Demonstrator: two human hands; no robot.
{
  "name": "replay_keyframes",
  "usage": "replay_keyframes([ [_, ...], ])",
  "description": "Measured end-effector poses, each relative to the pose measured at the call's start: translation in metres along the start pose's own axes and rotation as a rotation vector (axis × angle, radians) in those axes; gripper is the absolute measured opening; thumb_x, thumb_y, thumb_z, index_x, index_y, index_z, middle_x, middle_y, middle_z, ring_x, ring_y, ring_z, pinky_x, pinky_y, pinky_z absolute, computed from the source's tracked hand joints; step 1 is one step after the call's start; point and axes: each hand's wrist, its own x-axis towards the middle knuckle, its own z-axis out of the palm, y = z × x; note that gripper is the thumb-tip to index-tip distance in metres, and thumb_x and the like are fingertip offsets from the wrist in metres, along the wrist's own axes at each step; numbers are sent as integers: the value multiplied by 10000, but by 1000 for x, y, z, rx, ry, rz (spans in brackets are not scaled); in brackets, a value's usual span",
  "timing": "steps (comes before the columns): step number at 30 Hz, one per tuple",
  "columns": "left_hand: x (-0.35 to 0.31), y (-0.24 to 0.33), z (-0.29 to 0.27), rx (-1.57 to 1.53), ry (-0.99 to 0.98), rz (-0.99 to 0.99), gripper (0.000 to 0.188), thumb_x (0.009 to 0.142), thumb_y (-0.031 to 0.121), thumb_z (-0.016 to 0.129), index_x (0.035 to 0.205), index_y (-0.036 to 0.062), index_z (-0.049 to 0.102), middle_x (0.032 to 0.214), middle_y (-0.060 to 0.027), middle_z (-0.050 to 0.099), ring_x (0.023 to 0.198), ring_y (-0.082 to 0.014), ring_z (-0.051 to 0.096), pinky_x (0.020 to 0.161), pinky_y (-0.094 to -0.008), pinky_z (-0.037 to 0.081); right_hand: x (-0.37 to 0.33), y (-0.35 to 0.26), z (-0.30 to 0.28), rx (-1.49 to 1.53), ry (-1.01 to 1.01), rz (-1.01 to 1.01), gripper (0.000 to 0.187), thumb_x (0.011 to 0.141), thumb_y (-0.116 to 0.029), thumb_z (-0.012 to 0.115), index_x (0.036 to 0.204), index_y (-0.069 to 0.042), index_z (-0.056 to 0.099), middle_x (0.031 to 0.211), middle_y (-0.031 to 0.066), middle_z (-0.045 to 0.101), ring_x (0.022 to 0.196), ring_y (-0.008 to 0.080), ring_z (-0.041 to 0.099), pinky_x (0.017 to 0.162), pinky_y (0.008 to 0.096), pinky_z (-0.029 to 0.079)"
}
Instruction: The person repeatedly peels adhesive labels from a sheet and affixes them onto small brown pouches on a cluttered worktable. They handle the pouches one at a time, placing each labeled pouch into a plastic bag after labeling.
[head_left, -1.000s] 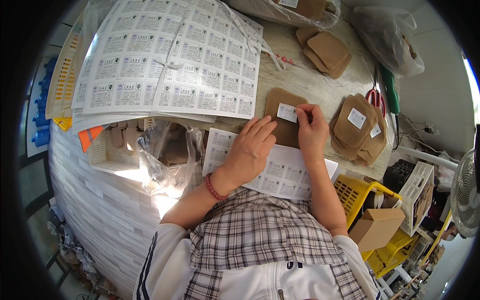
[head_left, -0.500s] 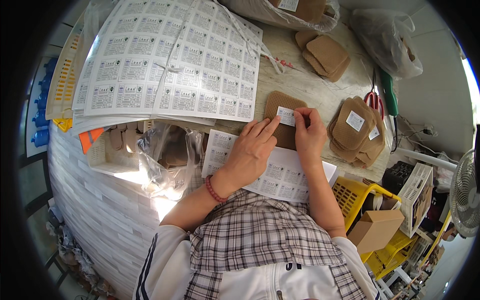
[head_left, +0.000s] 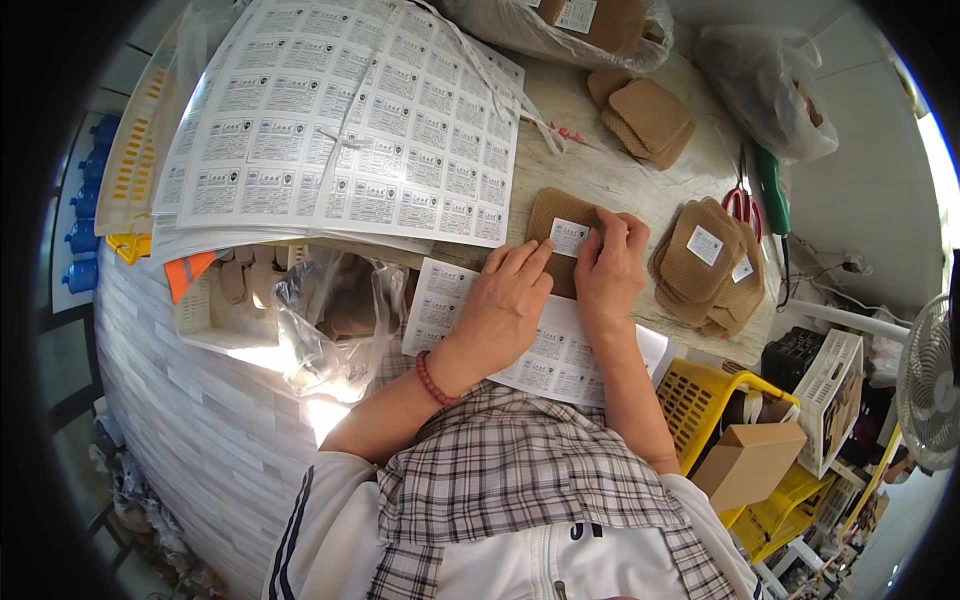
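Observation:
A brown textured pad (head_left: 548,204) with rounded corners lies in front of me on the table. A small white printed label (head_left: 569,237) sits on it, tilted slightly. My left hand (head_left: 505,305) rests with fingers stretched out, its index fingertip at the label's left edge and its palm over a sheet of labels (head_left: 550,362). My right hand (head_left: 612,268) is closed, fingers bent and thumb against the label's right end. It covers the pad's right side. Right of it is a pile of brown pads (head_left: 690,262), with labels on two of them.
A thick tied stack of label sheets (head_left: 330,120) fills the left of the table. More brown pads (head_left: 650,115) lie farther back. Red-handled scissors (head_left: 741,205) and a green-handled tool (head_left: 772,190) are at the right. A yellow crate (head_left: 695,400) stands below the right edge.
My right hand has shifted slightly down and left, its thumb moving along the label's right end. My left hand has barely moved. The view has tilted slightly.

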Motion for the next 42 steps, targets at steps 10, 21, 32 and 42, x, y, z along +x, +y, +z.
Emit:
replay_keyframes([
  [10, -9, -1, 5, -45, 56, -12, 65, 847, -4, 526, 865, -42, 575, 1412, -292, 478, 1348, -414, 429, 1139, -480, 341, 1, 14, 4, 51, -29, 24, 46, 914, -99, 648, 952, -108, 623, 1006, 56, 633, 796, 289, 665, 609, 412, 520],
  [21, -17, -8, 17, -102, 92, -13, 76, 859, 25, 532, 850, -38, 573, 1408, -333, 463, 1363, -450, 412, 1146, -493, 329, 28, 16, -54, 8, 111, -40, 25, 921, -83, 611, 935, -102, 619, 854, 100, 682, 781, 318, 669, 665, 418, 514],
  [32, -17, 12, 11, -230, 101, -85, 60, 855, 48, 642, 885, -3, 634, 881, -138, 570, 876, -329, 573, 807, -423, 464, -17, 9, -99, 12, -150, -220, 441, 796, -100, 765, 1217, -137, 636, 1104, 105, 667, 1034, 300, 630, 866, 394, 514],
  [42, -45, -6, -18, -395, 30, -287, 80, 851, 34, 665, 915, -10, 685, 866, -122, 648, 814, -290, 643, 731, -363, 501, -62, 4, -66, 302, -235, -248, 149, 752, -100, 784, 894, -123, 746, 856, 16, 656, 811, 237, 615, 734, 356, 478],
])
